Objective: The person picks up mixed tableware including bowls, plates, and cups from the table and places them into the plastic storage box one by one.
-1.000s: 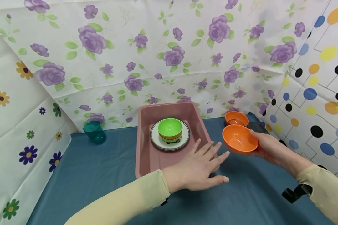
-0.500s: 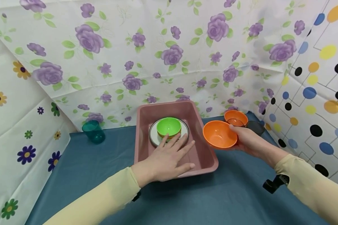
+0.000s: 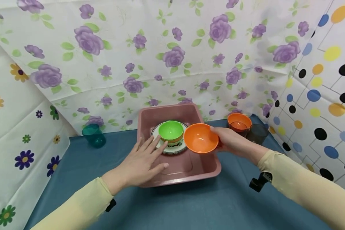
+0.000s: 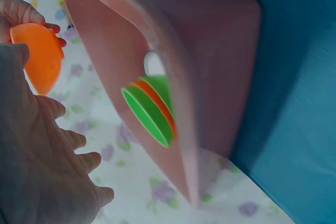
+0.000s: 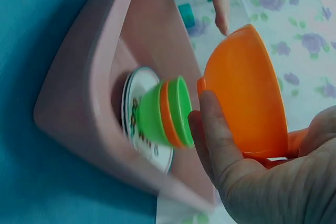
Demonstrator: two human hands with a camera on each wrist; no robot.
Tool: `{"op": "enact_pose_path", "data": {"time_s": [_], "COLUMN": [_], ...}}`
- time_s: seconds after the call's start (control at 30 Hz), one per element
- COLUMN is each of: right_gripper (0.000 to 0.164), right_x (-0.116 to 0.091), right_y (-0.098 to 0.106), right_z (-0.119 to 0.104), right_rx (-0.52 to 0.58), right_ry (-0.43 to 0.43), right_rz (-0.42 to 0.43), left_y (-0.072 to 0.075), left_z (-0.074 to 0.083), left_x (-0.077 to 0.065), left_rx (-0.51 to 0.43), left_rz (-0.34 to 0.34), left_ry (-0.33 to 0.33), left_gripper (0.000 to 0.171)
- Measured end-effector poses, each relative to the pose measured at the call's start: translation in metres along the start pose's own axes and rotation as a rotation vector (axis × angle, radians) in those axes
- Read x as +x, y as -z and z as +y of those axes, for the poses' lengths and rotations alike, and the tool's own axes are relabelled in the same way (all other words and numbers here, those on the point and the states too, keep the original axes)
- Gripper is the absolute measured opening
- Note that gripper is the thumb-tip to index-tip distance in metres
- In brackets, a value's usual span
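Note:
My right hand (image 3: 237,142) grips an orange bowl (image 3: 200,138) by its right side, thumb at the rim and fingers beneath, and holds it above the right part of a pink basin (image 3: 187,179). Inside the basin, a stack of bowls with a green one (image 3: 171,130) on top sits on white plates (image 3: 176,149) with a dark rim. The right wrist view shows an orange bowl (image 5: 169,114) between green ones in that stack. My left hand (image 3: 138,163), fingers spread and holding nothing, hovers over the basin's left front edge.
At the back right stand another orange bowl (image 3: 239,119) and a dark cup (image 3: 258,133), with a clear brownish cup partly behind my right hand. A teal cup (image 3: 94,135) leans at the back left on the blue cloth (image 3: 115,150). Patterned sheets enclose the table.
The orange bowl in my right hand has moved left, from beside the basin to over it. My left hand has drawn left, away from the basin's right side.

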State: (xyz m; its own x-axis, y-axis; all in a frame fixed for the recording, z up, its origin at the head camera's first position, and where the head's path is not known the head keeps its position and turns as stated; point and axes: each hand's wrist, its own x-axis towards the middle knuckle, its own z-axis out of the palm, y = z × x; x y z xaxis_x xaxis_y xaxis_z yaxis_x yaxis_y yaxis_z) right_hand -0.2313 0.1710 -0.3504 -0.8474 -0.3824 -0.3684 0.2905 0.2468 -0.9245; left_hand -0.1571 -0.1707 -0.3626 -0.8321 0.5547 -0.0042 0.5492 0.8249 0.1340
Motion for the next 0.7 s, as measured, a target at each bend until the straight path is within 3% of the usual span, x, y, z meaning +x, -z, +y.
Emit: {"op": "enact_pose_path", "data": {"time_s": [0.4, 0.7], "right_gripper": [0.047, 0.045], "right_x": [0.023, 0.033], "right_y": [-0.073, -0.096], "right_z": [-0.021, -0.027], "right_rx": [-0.064, -0.019], "right_ry": [0.033, 0.017], "right_rz": [-0.142, -0.148], "left_y": [0.001, 0.007], "left_z": [-0.033, -0.045], "left_x": [-0.039, -0.048], "left_rx": [-0.040, -0.073], "left_rz": [0.018, 0.011], "left_ry": [0.125, 0.164], "left_gripper": [0.081, 0.082]}}
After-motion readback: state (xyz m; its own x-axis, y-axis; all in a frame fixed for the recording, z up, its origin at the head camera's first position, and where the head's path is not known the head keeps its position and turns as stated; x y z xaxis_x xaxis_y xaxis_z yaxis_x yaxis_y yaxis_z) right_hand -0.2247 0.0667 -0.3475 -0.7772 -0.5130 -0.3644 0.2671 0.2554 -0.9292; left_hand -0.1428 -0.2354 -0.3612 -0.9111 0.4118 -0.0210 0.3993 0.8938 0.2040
